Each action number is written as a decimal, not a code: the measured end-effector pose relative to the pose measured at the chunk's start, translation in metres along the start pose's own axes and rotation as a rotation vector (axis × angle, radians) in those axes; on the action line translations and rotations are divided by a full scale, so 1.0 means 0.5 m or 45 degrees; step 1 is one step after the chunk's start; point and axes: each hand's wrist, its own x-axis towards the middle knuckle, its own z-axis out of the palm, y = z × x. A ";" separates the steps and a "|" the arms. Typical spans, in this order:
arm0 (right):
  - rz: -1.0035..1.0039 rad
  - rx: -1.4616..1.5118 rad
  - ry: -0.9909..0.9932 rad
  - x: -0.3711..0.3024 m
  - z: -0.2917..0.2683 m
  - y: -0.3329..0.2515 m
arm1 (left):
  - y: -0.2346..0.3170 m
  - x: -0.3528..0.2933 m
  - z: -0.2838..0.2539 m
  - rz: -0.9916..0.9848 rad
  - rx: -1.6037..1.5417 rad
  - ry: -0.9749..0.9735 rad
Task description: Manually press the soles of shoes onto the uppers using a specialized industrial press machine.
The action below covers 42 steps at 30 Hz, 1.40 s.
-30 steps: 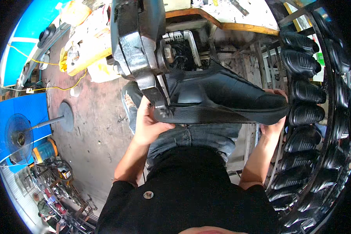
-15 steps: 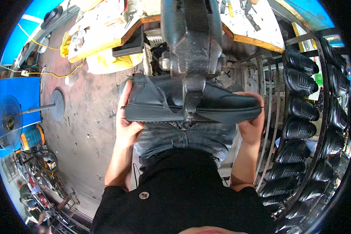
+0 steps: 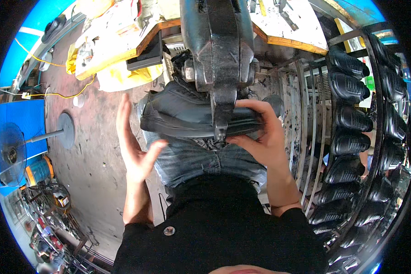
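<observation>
A black shoe [image 3: 178, 112] lies crosswise in front of me, heel end to my left and toe to my right. The narrow tip of a dark metal machine arm [image 3: 224, 102] reaches down over its middle and hides part of it. My right hand [image 3: 269, 132] is wrapped round the toe, fingers on the far side and thumb on the near side. Beside the heel, my left hand [image 3: 134, 141] is apart from the shoe, with its fingers stretched and thumb spread.
On my right, a metal rack [image 3: 372, 82] carries several black shoes. Ahead stands a white-topped bench [image 3: 118, 48] with a wooden edge and a dark drawer [image 3: 146, 57]. To the left are a standing fan [image 3: 13, 155] and a yellow cable [image 3: 73, 95] over the floor.
My left hand has let go of the heel and moved outward. The right hand has moved inward along the toe with a new grip, and the shoe has turned and shifted left.
</observation>
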 end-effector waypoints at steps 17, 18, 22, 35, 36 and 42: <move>-0.380 -0.623 -0.146 0.020 -0.005 -0.011 | 0.046 0.053 0.107 -0.132 -0.562 -0.689; -0.374 -0.626 -0.133 0.010 -0.020 0.016 | 0.037 0.042 0.113 -0.133 -0.567 -0.703; -0.120 -0.383 -0.046 -0.053 -0.086 0.186 | 0.023 0.023 0.138 -0.256 -0.857 -0.655; 0.175 -0.223 0.175 -0.126 -0.274 0.161 | 0.017 -0.018 0.200 -0.445 -1.438 -0.482; 0.175 -0.229 0.180 -0.127 -0.286 0.137 | 0.020 -0.018 0.206 -0.467 -1.476 -0.480; -0.232 -0.279 0.325 -0.101 -0.320 0.033 | 0.024 -0.025 0.211 -0.498 -1.499 -0.393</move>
